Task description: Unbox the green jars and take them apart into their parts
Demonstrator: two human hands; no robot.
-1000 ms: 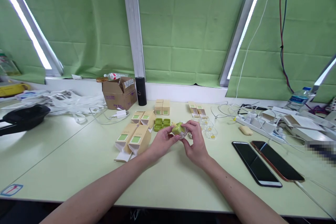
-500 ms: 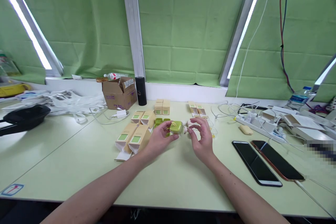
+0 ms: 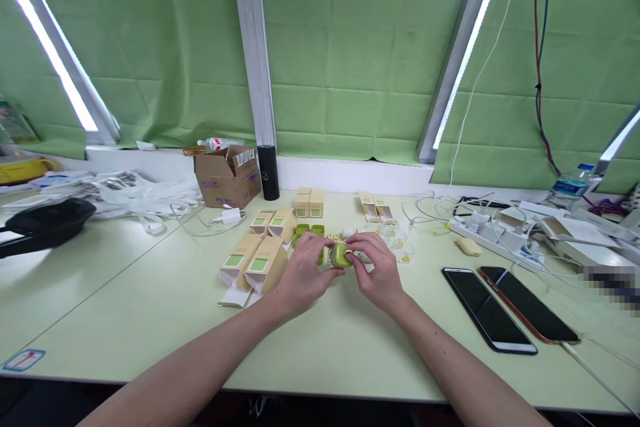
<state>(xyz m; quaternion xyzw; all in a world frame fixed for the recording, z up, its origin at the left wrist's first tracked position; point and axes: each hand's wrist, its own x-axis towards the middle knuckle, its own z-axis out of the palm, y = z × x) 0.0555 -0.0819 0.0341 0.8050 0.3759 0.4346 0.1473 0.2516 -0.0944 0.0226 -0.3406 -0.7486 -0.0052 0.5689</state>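
Observation:
A small green case (image 3: 341, 255) is between my two hands above the middle of the table. My left hand (image 3: 307, 271) grips its left side between thumb and fingers. Fingertips of my right hand (image 3: 376, 267) close on its right side. Behind my left hand stand several green cases (image 3: 302, 229), partly hidden by it. Clear plastic pieces with yellow bits (image 3: 400, 240) lie behind my right hand. To the left are open tan boxes with green labels (image 3: 265, 263).
More tan boxes (image 3: 309, 203) stand at the back. A cardboard carton (image 3: 227, 178) and black cylinder (image 3: 269, 173) are at the back left. On the right lie two phones (image 3: 489, 310), a beige object (image 3: 469, 246) and a power strip with cables (image 3: 493, 245).
My right hand has moved left onto the green case, which is turned and slightly lower. The small pale item that was at my right fingertips can no longer be made out there.

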